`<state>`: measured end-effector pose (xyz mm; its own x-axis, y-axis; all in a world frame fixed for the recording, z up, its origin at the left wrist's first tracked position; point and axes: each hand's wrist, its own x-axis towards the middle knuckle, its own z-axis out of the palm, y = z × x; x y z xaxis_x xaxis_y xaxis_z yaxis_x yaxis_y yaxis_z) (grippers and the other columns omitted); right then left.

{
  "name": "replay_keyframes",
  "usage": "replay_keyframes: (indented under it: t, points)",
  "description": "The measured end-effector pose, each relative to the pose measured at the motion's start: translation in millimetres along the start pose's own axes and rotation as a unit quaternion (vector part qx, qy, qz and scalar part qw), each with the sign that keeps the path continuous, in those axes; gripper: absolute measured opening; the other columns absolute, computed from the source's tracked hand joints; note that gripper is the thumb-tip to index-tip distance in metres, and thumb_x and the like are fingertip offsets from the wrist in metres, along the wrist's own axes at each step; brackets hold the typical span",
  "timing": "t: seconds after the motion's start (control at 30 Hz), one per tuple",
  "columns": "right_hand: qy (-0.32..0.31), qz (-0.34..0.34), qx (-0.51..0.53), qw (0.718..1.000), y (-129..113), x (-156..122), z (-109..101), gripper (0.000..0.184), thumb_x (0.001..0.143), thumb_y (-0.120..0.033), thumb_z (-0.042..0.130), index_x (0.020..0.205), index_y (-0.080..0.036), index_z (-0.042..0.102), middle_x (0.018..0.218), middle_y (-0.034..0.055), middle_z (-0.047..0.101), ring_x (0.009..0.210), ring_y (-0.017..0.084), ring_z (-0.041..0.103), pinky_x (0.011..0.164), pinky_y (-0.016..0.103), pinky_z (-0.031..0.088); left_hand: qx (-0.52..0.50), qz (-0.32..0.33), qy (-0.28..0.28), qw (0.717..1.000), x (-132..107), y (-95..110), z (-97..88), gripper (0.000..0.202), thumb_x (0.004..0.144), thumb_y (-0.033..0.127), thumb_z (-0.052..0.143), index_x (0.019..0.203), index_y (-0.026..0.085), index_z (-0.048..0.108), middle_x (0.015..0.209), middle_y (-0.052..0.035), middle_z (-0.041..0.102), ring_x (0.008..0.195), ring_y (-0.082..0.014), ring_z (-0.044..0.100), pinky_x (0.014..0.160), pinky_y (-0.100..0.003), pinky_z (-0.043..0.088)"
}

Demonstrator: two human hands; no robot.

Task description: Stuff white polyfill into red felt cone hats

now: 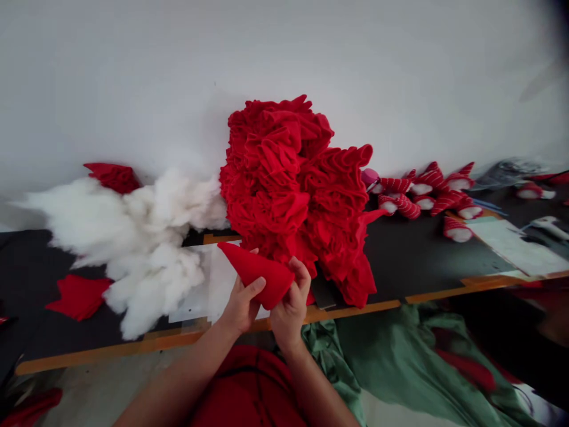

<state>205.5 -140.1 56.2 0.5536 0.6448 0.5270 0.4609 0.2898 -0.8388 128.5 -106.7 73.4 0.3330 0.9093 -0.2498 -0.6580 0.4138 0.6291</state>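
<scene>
Red felt cone (256,276), soft and light, grasped by left hand (240,307) and right hand (291,305) at lower centre, best held at the wide end.

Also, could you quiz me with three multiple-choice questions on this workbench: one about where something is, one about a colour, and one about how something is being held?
1. Where is the white stuffing compared with the heap of red fabric?
A) On top of it
B) To its left in this view
C) On the floor

2. What colour is the felt cone?
A) Green
B) White
C) Red

3. How is the felt cone held?
A) It lies by itself, untouched
B) In both the left hand and the right hand
C) In the right hand only

1: B, the stuffing spreads left from the heap along the dark table.
2: C, it matches the heap's red.
3: B, fingers of both hands are around it.
</scene>
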Motion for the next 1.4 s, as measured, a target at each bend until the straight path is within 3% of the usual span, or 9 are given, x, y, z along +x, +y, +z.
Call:
replay_keyframes:
  t: [0.27, 0.37, 0.47, 0.7, 0.83, 0.97, 1.13, 1.27, 1.4]
  points:
    - [-0.057, -0.068, -0.036, 0.995, -1, -1, 6, 0.025, 0.082, -0.017, 0.053, 0.106, -0.025, 0.059, 0.130, 0.0098, 0.035, 0.116, 0.026, 0.046, 0.092, 0.048, 0.045, 0.016, 0.000, -0.011, 1.000, -5, 6, -3.0, 0.083, 0.061, 0.023, 0.076, 0.134, 0.026, 0.038, 0.107, -0.0053, 0.065, 0.099, -0.0220, 0.060, 0.090, -0.034, 0.046]
    - [-0.029, -0.046, -0.023, 0.998, -2, -1, 4, 0.024, 0.082, -0.016, 0.053, 0.104, -0.025, 0.059, 0.127, 0.0094, 0.038, 0.115, 0.025, 0.047, 0.090, 0.046, 0.047, 0.011, 0.010, -0.015, 1.000, -6, 7, -3.0, 0.081, 0.062, 0.024, 0.076, 0.133, 0.026, 0.039, 0.107, -0.0058, 0.064, 0.097, -0.0220, 0.061, 0.088, -0.035, 0.047]
    - [-0.064, -0.050, -0.022, 0.996, 1, -2, 4, 0.032, 0.083, -0.018, 0.052, 0.114, -0.026, 0.054, 0.131, 0.0096, 0.035, 0.117, 0.026, 0.045, 0.092, 0.048, 0.046, 0.018, 0.010, -0.011, 1.000, -6, 7, -4.2, 0.079, 0.062, 0.023, 0.076, 0.132, 0.027, 0.040, 0.108, -0.0062, 0.064, 0.097, -0.0219, 0.061, 0.088, -0.035, 0.047]
    - [-0.074, 0.046, -0.015, 0.996, 8, -8, 16, 0.069, 0.082, -0.030, 0.055, 0.140, -0.026, 0.019, 0.137, 0.0134, 0.033, 0.124, 0.027, 0.040, 0.096, 0.049, 0.043, 0.022, 0.000, 0.011, 1.000, -6, 9, -3.8, 0.084, 0.059, 0.022, 0.077, 0.134, 0.024, 0.038, 0.109, -0.0056, 0.064, 0.102, -0.0224, 0.059, 0.093, -0.034, 0.045]
    - [-0.097, 0.062, 0.022, 0.993, 5, -4, 17, 0.061, 0.082, -0.031, 0.052, 0.137, -0.024, 0.026, 0.135, 0.0138, 0.037, 0.121, 0.026, 0.045, 0.095, 0.047, 0.044, 0.017, -0.013, 0.014, 1.000, -7, 10, -2.3, 0.083, 0.061, 0.024, 0.076, 0.134, 0.025, 0.038, 0.107, -0.0058, 0.066, 0.098, -0.0233, 0.061, 0.089, -0.036, 0.046]
    - [-0.100, 0.050, 0.040, 0.993, 2, 4, 13, 0.069, 0.079, -0.029, 0.055, 0.138, -0.021, 0.019, 0.133, 0.0155, 0.037, 0.117, 0.025, 0.049, 0.091, 0.044, 0.047, -0.010, -0.013, 0.021, 1.000, -4, 8, -3.7, 0.076, 0.062, 0.024, 0.075, 0.130, 0.022, 0.043, 0.108, -0.0059, 0.066, 0.100, -0.0230, 0.061, 0.091, -0.035, 0.046]
    - [-0.116, -0.025, -0.033, 0.992, -1, 7, 4, 0.026, 0.080, -0.014, 0.047, 0.102, -0.023, 0.058, 0.127, 0.0100, 0.038, 0.117, 0.023, 0.046, 0.094, 0.044, 0.044, -0.085, -0.034, 0.064, 0.994, 6, 12, -5.7, 0.050, 0.071, 0.029, 0.068, 0.117, 0.017, 0.055, 0.101, -0.0052, 0.069, 0.088, -0.0178, 0.064, 0.082, -0.029, 0.051]
    - [-0.071, -0.022, -0.073, 0.995, -2, 6, 2, 0.025, 0.078, -0.012, 0.050, 0.100, -0.022, 0.059, 0.121, 0.0100, 0.041, 0.113, 0.023, 0.046, 0.091, 0.044, 0.046, -0.112, -0.038, 0.076, 0.990, 9, 17, -5.6, 0.039, 0.074, 0.028, 0.064, 0.111, 0.016, 0.058, 0.098, -0.0046, 0.070, 0.084, -0.0165, 0.065, 0.078, -0.027, 0.052]
    - [-0.117, -0.039, -0.061, 0.991, -4, 7, 5, 0.029, 0.075, -0.014, 0.055, 0.101, -0.024, 0.063, 0.127, 0.0096, 0.038, 0.115, 0.026, 0.044, 0.091, 0.046, 0.046, -0.105, -0.048, 0.058, 0.992, 8, 16, -3.5, 0.043, 0.074, 0.029, 0.065, 0.114, 0.016, 0.056, 0.096, -0.0045, 0.070, 0.081, -0.0157, 0.066, 0.076, -0.026, 0.052]
